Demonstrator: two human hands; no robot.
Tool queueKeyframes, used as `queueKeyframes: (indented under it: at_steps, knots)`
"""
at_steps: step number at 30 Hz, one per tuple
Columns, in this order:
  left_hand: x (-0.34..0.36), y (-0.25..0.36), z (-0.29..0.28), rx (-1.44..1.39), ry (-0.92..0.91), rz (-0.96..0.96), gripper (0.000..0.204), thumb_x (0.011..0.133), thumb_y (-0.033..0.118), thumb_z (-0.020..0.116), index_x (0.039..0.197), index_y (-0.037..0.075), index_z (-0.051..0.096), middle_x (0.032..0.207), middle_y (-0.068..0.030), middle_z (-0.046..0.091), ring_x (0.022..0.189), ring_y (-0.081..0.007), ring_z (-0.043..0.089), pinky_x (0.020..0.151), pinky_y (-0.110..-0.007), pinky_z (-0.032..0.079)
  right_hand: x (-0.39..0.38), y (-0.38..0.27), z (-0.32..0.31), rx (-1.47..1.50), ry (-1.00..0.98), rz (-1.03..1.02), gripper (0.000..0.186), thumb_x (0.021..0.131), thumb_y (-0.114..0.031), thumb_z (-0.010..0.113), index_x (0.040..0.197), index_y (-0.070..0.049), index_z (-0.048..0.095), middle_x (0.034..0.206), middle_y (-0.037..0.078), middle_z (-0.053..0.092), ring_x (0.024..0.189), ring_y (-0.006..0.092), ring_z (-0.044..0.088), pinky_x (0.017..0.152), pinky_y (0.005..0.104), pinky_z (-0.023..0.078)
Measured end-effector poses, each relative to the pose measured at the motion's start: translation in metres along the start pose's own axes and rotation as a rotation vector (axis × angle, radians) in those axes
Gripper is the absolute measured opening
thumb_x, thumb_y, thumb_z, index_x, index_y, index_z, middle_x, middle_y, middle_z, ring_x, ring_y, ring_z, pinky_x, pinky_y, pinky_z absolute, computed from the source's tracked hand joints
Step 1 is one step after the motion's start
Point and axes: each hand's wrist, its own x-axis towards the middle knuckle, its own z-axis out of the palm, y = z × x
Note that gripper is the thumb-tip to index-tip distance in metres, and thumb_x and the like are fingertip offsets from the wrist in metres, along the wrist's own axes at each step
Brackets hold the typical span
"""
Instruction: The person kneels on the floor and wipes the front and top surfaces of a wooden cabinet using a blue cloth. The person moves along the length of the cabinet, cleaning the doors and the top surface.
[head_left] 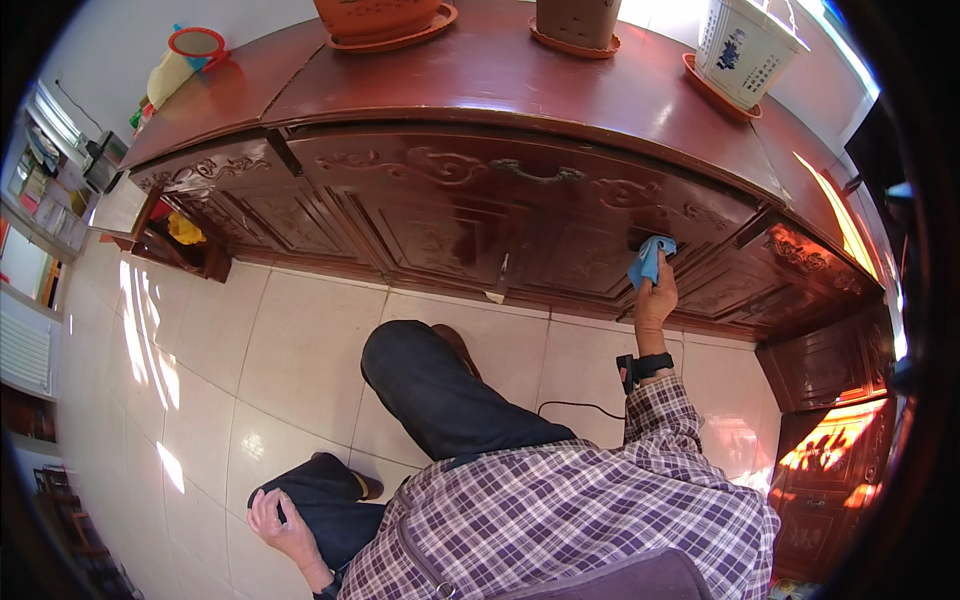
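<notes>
Against the cabinet, right hand grips cloth, palm hidden; left hand half-open, empty.

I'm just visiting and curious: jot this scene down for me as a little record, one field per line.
Right hand: holds a blue cloth, apparently against the cabinet front
Left hand: at the left knee, no object visible in it
Furniture: long, dark reddish-brown cabinet with carved front
On top: orange pot, brown pot and white pot, each on a saucer
Wrist: black strap on the right
Floor: pale tiles, sunlit patches at left
Clothing: plaid shirt, dark trousers
</notes>
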Motion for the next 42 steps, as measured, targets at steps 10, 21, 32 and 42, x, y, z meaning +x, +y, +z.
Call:
queueKeyframes:
  at_steps: [10, 21, 32, 42]
  knots:
    - [-0.004, -0.006, -0.003, 0.016, -0.001, -0.01, 0.004, 0.088, 0.005, 0.067, 0.092, 0.006, 0.068, 0.098, -0.005, 0.071, 0.111, -0.0293, 0.063, 0.109, -0.048, 0.036, -0.032, -0.01, 0.074, -0.049, -0.104, 0.314, 0.049, 0.085, -0.018, 0.074, 0.124, -0.004, 0.049, 0.09, 0.025, 0.068, 0.083, 0.045, 0.067, 0.069, 0.0493, 0.054]
    - [-0.004, -0.005, -0.004, 0.021, 0.005, -0.012, 0.005, 0.087, 0.005, 0.067, 0.091, 0.006, 0.068, 0.098, -0.0049, 0.071, 0.111, -0.0289, 0.063, 0.109, -0.047, 0.036, -0.081, 0.054, 0.138, -0.053, -0.639, 0.883, 0.038, 0.092, -0.022, 0.07, 0.12, 0.001, 0.057, 0.109, 0.025, 0.068, 0.096, 0.0421, 0.069, 0.074, 0.0513, 0.059]
    - [0.0, -0.002, 0.0, 0.007, -0.004, -0.009, 0.005, 0.087, 0.006, 0.066, 0.091, 0.006, 0.068, 0.099, -0.0047, 0.071, 0.111, -0.0286, 0.063, 0.109, -0.047, 0.036, -0.013, -0.059, 0.075, 1.161, -0.455, 1.313, 0.02, 0.096, -0.017, 0.067, 0.11, -0.004, 0.061, 0.107, 0.01, 0.065, 0.087, 0.0233, 0.065, 0.067, 0.0333, 0.059]
    - [-0.005, -0.004, -0.006, 0.038, -0.009, -0.038, 0.004, 0.087, 0.006, 0.066, 0.091, 0.007, 0.068, 0.099, -0.0043, 0.071, 0.112, -0.0283, 0.063, 0.111, -0.048, 0.035, -0.013, -0.082, 0.076, 1.066, -0.359, 1.233, 0.023, 0.093, -0.014, 0.07, 0.109, -0.002, 0.06, 0.103, 0.011, 0.066, 0.083, 0.0246, 0.066, 0.064, 0.0367, 0.059]
